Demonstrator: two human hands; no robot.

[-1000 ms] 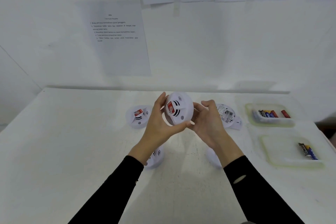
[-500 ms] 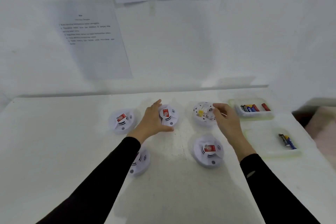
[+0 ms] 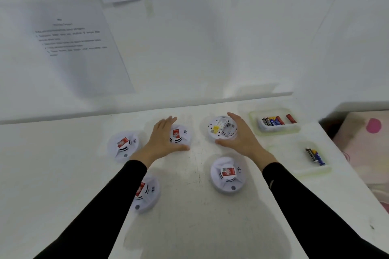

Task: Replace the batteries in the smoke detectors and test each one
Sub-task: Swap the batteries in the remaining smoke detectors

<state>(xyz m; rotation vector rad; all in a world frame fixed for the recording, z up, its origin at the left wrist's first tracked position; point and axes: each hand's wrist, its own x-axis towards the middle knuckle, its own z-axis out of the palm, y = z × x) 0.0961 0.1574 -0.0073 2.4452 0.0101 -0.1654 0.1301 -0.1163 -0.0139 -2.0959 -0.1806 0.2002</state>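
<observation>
Five white round smoke detectors lie on the white table (image 3: pixel 189 227). My left hand (image 3: pixel 163 139) rests with straight fingers on the far middle detector (image 3: pixel 181 134), which shows a red label. My right hand (image 3: pixel 239 135) cups the opened detector (image 3: pixel 221 129), thumb at its near rim and fingers round its far right rim; its back faces up, showing a yellow part and an open compartment. Other detectors sit at the far left (image 3: pixel 123 146), near right (image 3: pixel 228 174) and near left (image 3: pixel 146 193), the last partly hidden by my left sleeve.
A clear tray (image 3: pixel 253 116) at the far right holds several batteries (image 3: pixel 273 121). A second tray (image 3: pixel 299 171) nearer me holds batteries (image 3: pixel 315 156). The table's right edge drops to a floor with a pink mat. Printed sheets hang on the wall behind.
Both hands held one detector in the air; the left hand set it down on the table at the far middle. The right hand moved to the opened detector and now wraps round its rim.
</observation>
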